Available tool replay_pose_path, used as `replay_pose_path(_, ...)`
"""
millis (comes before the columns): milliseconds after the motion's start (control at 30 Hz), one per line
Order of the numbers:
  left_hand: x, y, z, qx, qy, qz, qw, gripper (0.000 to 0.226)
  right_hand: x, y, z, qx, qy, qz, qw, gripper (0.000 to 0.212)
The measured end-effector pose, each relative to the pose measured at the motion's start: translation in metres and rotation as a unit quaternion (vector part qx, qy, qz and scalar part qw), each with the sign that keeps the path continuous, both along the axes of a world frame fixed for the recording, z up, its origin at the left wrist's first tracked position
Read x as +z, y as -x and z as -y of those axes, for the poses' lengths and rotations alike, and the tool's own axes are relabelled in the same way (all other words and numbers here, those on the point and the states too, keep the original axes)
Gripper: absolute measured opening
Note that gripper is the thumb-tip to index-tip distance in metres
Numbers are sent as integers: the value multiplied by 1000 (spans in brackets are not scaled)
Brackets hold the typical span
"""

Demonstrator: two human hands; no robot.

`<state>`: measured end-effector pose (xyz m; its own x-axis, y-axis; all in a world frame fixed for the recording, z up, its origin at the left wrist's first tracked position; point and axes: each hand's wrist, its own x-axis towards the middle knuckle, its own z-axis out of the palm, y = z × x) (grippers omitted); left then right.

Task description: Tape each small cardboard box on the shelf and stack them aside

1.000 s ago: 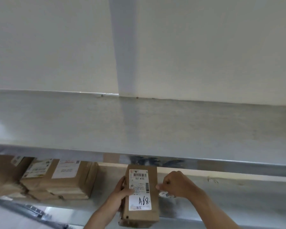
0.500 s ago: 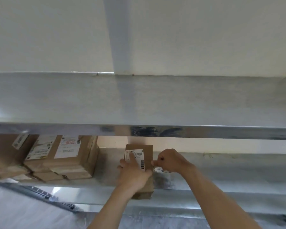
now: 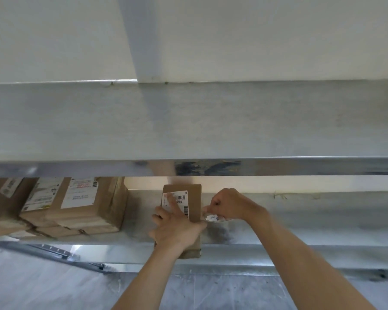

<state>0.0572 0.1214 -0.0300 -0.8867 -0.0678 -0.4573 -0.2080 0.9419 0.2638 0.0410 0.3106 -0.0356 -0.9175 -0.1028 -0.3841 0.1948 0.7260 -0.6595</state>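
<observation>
A small brown cardboard box (image 3: 194,202) with a white barcode label lies on the lower metal shelf (image 3: 311,222), its near end over the shelf's front edge. My left hand (image 3: 176,227) lies flat on top of it, fingers straight across the label. My right hand (image 3: 227,204) is just right of the box, fingers curled, pinching a tape roll (image 3: 214,218) that sits against the box's right side. Whether tape is stuck to the box I cannot tell.
A stack of labelled cardboard boxes (image 3: 76,206) sits on the same shelf to the left. The upper metal shelf (image 3: 188,130) spans the view above. White plastic sheeting (image 3: 43,285) and a grey floor lie below.
My left hand moved from the box's left side onto its top. The view shifted, so the box and hands sit higher in frame. My right hand stayed at the box's right side.
</observation>
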Motion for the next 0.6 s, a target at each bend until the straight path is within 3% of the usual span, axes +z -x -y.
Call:
replay_pose_path(133, 7, 2, 17, 13, -62, 0, 998, 131, 5, -4, -9, -5, -1, -2, 1000, 45)
replay_pose_path(233, 4, 1, 32, 45, -164, 12, 985, 127, 11, -8, -16, 0, 3, -30, 1000, 43)
replay_pose_path(333, 0, 0, 40, 85, -277, 18, 957, 121, 16, -14, -23, -13, 7, -33, 999, 44)
replay_pose_path(600, -9, -5, 41, 138, -451, 60, 880, 104, 31, -18, -26, -22, 2, -16, 1000, 34)
